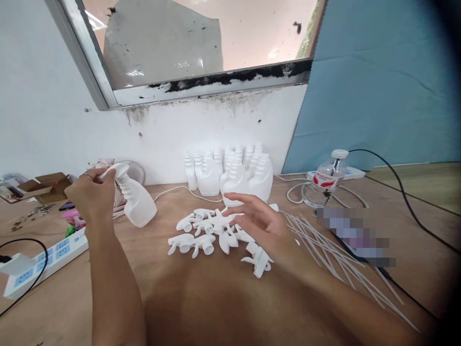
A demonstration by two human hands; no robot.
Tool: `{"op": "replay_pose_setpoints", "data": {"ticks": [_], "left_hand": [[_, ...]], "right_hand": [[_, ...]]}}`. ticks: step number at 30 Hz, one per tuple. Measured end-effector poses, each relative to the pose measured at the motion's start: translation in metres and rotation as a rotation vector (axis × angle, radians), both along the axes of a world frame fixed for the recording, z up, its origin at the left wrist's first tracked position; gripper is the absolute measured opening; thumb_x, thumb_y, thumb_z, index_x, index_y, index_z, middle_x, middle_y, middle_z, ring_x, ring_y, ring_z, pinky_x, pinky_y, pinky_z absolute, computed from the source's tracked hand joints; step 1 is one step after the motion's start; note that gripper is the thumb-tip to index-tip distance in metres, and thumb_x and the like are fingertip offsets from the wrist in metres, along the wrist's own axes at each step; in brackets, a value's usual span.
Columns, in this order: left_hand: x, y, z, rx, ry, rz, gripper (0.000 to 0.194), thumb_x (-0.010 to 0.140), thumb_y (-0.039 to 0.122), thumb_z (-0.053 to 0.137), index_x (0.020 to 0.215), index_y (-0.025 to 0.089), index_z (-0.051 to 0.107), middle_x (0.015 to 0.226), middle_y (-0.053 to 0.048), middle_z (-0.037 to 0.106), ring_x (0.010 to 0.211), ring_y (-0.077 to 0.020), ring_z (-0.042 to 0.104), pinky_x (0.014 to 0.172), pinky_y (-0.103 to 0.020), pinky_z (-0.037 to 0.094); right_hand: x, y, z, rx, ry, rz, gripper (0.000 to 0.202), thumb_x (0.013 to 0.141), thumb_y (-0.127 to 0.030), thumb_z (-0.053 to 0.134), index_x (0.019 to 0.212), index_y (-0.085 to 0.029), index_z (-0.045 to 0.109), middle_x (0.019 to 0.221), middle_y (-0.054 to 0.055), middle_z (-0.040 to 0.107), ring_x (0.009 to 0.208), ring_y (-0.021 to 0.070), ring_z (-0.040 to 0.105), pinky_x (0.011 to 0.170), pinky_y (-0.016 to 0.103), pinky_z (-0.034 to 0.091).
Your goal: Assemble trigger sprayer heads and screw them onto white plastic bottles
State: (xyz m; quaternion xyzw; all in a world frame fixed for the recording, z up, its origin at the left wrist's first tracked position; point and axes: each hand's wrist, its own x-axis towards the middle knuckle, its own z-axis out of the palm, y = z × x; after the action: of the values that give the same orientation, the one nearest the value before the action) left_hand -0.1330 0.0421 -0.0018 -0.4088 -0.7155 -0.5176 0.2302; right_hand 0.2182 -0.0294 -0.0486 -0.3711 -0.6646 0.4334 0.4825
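Note:
My left hand (pixel 91 192) is closed on the spray head of a white spray bottle (pixel 139 204), which hangs tilted above the left part of the table. Over the right side of a pile of white spray heads (pixel 205 244) is my right hand (pixel 261 223), its fingers apart. Whether its fingertips touch a spray head is hard to tell. One spray head (pixel 258 259) lies apart, nearer the front. Behind the pile, several white bottles without heads (pixel 236 180) stand against the wall. Thin white tubes (pixel 331 250) lie loosely to the right of my right hand.
A power strip (pixel 54 257) and an open cardboard box (pixel 46 188) are at the left. At the right are a clear water bottle (pixel 324 180), a blurred-out phone-like object (pixel 355 235) and black cables. A window (pixel 194 86) is set in the wall behind.

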Motion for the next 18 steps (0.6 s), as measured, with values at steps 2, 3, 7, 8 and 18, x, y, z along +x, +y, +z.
{"op": "replay_pose_setpoints", "data": {"ticks": [2, 3, 7, 8, 18], "left_hand": [[-0.009, 0.003, -0.004, -0.001, -0.014, 0.062, 0.035, 0.071, 0.035, 0.065, 0.097, 0.013, 0.075, 0.057, 0.002, 0.051, 0.061, -0.0152, 0.049, 0.076, -0.030, 0.047], [-0.015, 0.004, -0.006, 0.003, -0.023, 0.089, 0.034, 0.071, 0.033, 0.065, 0.096, 0.013, 0.075, 0.057, 0.002, 0.050, 0.061, -0.0154, 0.049, 0.077, -0.031, 0.047], [-0.035, 0.004, -0.013, 0.067, -0.106, 0.158, 0.034, 0.068, 0.035, 0.067, 0.096, 0.016, 0.075, 0.058, 0.002, 0.050, 0.060, -0.0157, 0.045, 0.074, -0.033, 0.044], [-0.039, 0.004, -0.015, 0.080, -0.126, 0.168, 0.034, 0.068, 0.037, 0.068, 0.095, 0.017, 0.074, 0.059, 0.002, 0.050, 0.060, -0.0160, 0.045, 0.073, -0.034, 0.044], [-0.036, 0.005, -0.021, 0.119, -0.136, 0.190, 0.040, 0.069, 0.033, 0.066, 0.102, 0.010, 0.066, 0.095, -0.015, 0.064, 0.091, -0.0334, 0.057, 0.084, -0.050, 0.042]], "right_hand": [[0.002, 0.000, 0.001, -0.012, -0.001, -0.010, 0.037, 0.088, -0.033, 0.057, 0.124, -0.027, 0.053, 0.103, 0.005, 0.069, 0.096, 0.0190, 0.065, 0.087, 0.036, 0.050], [0.002, 0.000, 0.002, -0.012, 0.001, -0.009, 0.037, 0.088, -0.033, 0.057, 0.125, -0.027, 0.053, 0.101, 0.005, 0.069, 0.095, 0.0188, 0.065, 0.086, 0.035, 0.050], [0.004, 0.000, 0.003, -0.011, -0.007, 0.010, 0.038, 0.088, -0.034, 0.057, 0.125, -0.026, 0.052, 0.093, 0.004, 0.070, 0.093, 0.0186, 0.065, 0.085, 0.035, 0.049], [0.004, 0.000, 0.003, -0.015, -0.012, 0.016, 0.038, 0.089, -0.035, 0.056, 0.126, -0.026, 0.052, 0.092, 0.004, 0.069, 0.092, 0.0187, 0.064, 0.085, 0.035, 0.049], [0.006, 0.000, 0.007, -0.050, -0.081, 0.049, 0.037, 0.089, -0.034, 0.055, 0.125, -0.026, 0.052, 0.085, 0.003, 0.069, 0.085, 0.0182, 0.063, 0.076, 0.032, 0.048]]}}
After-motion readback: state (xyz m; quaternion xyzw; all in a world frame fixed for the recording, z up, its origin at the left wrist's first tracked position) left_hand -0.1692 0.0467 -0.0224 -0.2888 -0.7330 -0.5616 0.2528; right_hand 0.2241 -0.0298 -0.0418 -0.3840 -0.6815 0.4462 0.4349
